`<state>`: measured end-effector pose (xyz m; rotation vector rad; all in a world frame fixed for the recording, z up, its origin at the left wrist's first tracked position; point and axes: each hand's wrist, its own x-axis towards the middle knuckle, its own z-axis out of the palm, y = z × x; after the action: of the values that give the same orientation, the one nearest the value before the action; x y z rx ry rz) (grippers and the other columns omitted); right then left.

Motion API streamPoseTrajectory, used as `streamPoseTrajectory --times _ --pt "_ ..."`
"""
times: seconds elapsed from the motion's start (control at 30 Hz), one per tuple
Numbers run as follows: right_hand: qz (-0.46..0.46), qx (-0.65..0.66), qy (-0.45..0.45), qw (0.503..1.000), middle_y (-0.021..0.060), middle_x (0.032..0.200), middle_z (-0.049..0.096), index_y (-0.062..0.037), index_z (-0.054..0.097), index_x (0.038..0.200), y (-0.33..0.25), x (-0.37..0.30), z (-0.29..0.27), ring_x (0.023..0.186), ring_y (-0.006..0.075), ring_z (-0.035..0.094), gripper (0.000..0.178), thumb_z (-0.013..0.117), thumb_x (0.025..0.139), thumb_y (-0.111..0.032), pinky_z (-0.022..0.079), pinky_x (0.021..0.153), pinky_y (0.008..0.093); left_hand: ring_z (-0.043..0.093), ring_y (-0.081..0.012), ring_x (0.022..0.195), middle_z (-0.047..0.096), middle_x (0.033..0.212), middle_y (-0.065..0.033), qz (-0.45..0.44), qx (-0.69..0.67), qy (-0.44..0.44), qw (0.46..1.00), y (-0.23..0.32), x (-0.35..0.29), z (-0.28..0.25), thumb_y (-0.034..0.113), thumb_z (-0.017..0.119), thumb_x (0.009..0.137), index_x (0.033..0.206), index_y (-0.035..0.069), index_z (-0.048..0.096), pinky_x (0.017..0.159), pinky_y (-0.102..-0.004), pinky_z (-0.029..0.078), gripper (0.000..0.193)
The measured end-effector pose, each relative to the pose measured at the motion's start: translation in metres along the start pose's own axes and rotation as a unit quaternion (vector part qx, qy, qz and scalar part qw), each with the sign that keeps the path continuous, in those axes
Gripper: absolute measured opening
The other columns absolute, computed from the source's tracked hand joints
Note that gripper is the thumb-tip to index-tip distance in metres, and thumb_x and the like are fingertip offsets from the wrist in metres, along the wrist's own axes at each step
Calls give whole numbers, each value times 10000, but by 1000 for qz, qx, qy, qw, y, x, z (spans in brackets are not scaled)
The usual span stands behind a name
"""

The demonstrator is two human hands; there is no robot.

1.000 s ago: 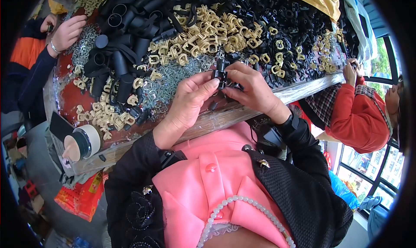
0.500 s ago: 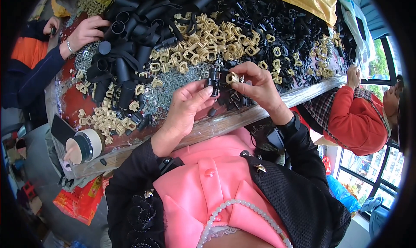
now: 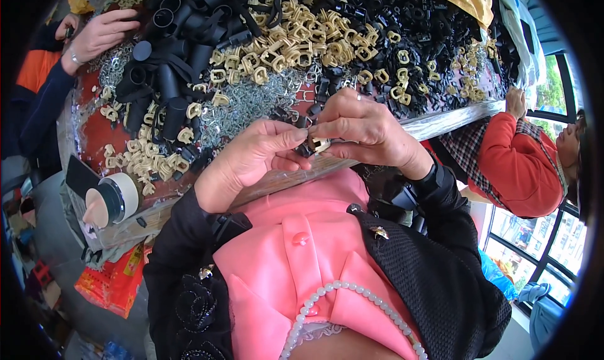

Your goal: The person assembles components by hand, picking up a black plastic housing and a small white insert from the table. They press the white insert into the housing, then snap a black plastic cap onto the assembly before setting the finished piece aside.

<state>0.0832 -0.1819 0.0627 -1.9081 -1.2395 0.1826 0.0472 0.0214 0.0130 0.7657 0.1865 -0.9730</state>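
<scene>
My left hand (image 3: pixel 242 158) pinches a small black plastic part (image 3: pixel 304 150) between thumb and fingers, close to the table's near edge. Against that part, my right hand (image 3: pixel 374 133) holds a cream plastic clip (image 3: pixel 321 145) in its fingertips. The two pieces meet or nearly meet; fingers cover much of both, so I cannot tell whether they are joined. Just beyond my hands lies a heap of small silver metal pieces (image 3: pixel 245 108), with a pile of cream clips (image 3: pixel 296 39) behind it.
Black tubes (image 3: pixel 168 83) are heaped at the left, small black parts (image 3: pixel 409 51) at the far right. A round container (image 3: pixel 119 196) stands at the near left corner by a dark flat panel (image 3: pixel 85 174). Co-workers' hands show left (image 3: pixel 100 36) and right (image 3: pixel 516 102).
My hands have come together and nearer to me, bringing the cream clip up to the black part. The co-worker's hand at the left has drawn back from the black tubes.
</scene>
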Motion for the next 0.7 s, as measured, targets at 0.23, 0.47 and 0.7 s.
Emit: streamPoseTrajectory --times 0.23,0.47,0.7 --pt "48 66 -75 994 66 815 532 -35 585 872 -1 1 5 781 242 498 298 674 591 -78 412 674 323 605 -174 637 599 758 -116 -63 58 -18 996 -10 0 -4 263 581 759 909 -12 547 514 -202 491 315" --pt "97 97 -112 984 71 823 530 -44 588 872 -3 3 3 814 237 496 305 686 585 -79 410 688 316 603 -173 627 597 759 -113 -77 23 -40 996 -10 3 -6 248 592 750 899 -10 549 509 -198 490 300" --pt "125 36 66 989 89 836 526 -27 560 927 4 -12 2 784 238 518 342 677 613 -96 414 692 304 599 -158 671 591 823 -110 13 22 10 1000 -4 2 -1 143 557 763 930 -17 532 561 -194 491 233"
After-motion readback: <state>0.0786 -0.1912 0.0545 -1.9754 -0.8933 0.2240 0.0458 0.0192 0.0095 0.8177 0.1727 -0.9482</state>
